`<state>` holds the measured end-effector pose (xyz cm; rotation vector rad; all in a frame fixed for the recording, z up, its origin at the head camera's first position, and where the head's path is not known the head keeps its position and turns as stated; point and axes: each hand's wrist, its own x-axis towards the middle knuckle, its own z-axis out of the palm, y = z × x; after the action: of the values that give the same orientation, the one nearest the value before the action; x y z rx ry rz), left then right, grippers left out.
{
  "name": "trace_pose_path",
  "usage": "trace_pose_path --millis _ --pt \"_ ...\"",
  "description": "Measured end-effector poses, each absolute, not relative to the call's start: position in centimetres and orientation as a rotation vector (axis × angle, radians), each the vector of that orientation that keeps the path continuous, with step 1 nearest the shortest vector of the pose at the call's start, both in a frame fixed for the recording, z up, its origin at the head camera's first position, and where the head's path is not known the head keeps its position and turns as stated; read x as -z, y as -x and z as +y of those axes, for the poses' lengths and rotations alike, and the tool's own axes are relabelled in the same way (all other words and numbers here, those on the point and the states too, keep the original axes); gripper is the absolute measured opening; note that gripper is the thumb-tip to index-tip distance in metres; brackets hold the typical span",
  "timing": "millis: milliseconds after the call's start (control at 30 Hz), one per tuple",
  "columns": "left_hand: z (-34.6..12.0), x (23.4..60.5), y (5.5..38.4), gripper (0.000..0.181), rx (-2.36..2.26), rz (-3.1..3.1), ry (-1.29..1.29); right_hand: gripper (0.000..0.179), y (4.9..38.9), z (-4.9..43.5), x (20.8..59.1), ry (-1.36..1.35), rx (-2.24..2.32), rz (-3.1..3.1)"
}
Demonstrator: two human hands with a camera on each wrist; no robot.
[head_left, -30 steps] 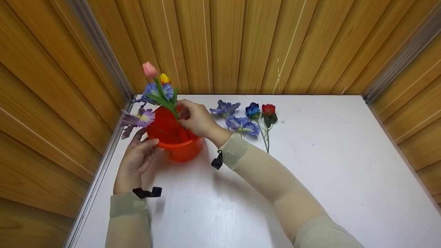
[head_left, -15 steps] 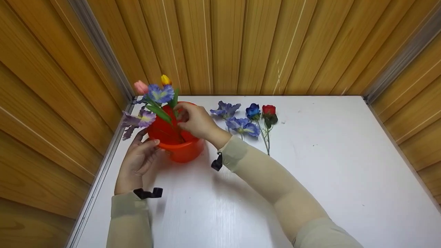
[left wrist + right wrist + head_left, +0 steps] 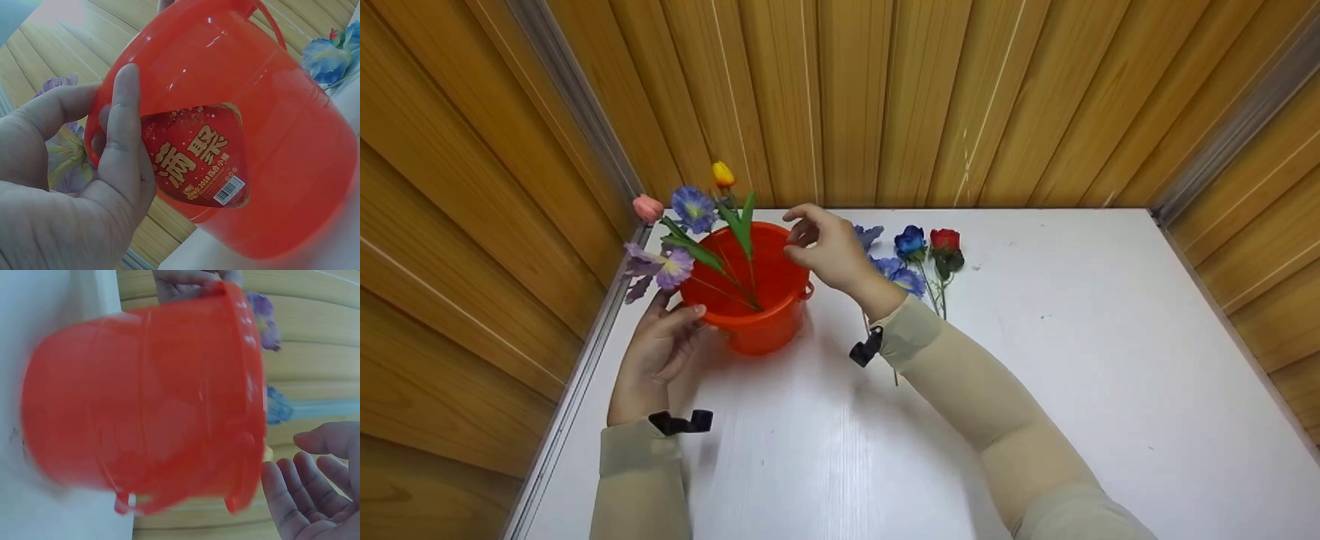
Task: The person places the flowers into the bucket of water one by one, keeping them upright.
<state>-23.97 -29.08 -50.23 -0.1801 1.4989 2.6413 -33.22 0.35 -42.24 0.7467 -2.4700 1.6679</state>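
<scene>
A red plastic bucket [image 3: 761, 334] stands at the left of the table, a label [image 3: 197, 154] on its side. My left hand [image 3: 660, 345] pinches its rim, thumb outside. In the bucket lean a pink tulip [image 3: 647, 209], a yellow-orange tulip [image 3: 723, 175], a blue iris [image 3: 694, 209] and a purple iris [image 3: 669, 268], their stems running to the bottom. Just off the bucket's right rim is my right hand [image 3: 836, 251], its fingers relaxed and nothing between them; the right wrist view shows its palm and fingertips [image 3: 271, 472] beside the rim.
Right of the bucket lie a blue rose [image 3: 910, 241], a red rose [image 3: 945, 240] and two blue-purple irises [image 3: 906, 279], partly behind my right hand. Wood-look panels [image 3: 855, 97] wall the white table [image 3: 1035, 375] at the back and sides.
My right hand has let go of the pink tulip and drawn back to the right, out of the bucket. The tulip has dropped leftward and leans on the rim. My left hand stays put.
</scene>
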Motion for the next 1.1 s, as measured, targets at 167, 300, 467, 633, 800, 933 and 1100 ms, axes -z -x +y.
trace_pose_path --millis 167,300,467,633,800,933,1100 --pt "-29.1 50.3 23.9 0.071 -2.631 1.512 0.165 0.039 33.2 2.7 42.3 -0.668 -1.731 -2.411" --pt "-29.1 50.2 23.8 0.075 -2.626 1.516 0.171 0.040 33.3 4.5 42.6 -0.620 -1.756 -2.385" --pt "-29.0 50.1 23.8 0.073 -2.627 1.519 0.182 0.041 33.2 6.5 43.2 -0.550 -1.780 -2.373" --pt "-29.1 50.1 23.7 0.069 -2.622 1.527 0.172 0.043 32.9 8.7 44.4 -0.482 -1.807 -2.350" --pt "-29.1 50.1 23.7 0.069 -2.614 1.537 0.186 0.042 32.6 10.9 45.6 -0.438 -1.816 -2.330" --pt "-29.1 50.0 23.8 0.072 -2.610 1.527 0.187 0.042 32.4 12.6 46.3 -0.388 -1.859 -2.301" --pt "-29.1 50.0 23.7 0.073 -2.610 1.523 0.186 0.044 32.3 14.6 47.0 -0.337 -1.843 -2.330"
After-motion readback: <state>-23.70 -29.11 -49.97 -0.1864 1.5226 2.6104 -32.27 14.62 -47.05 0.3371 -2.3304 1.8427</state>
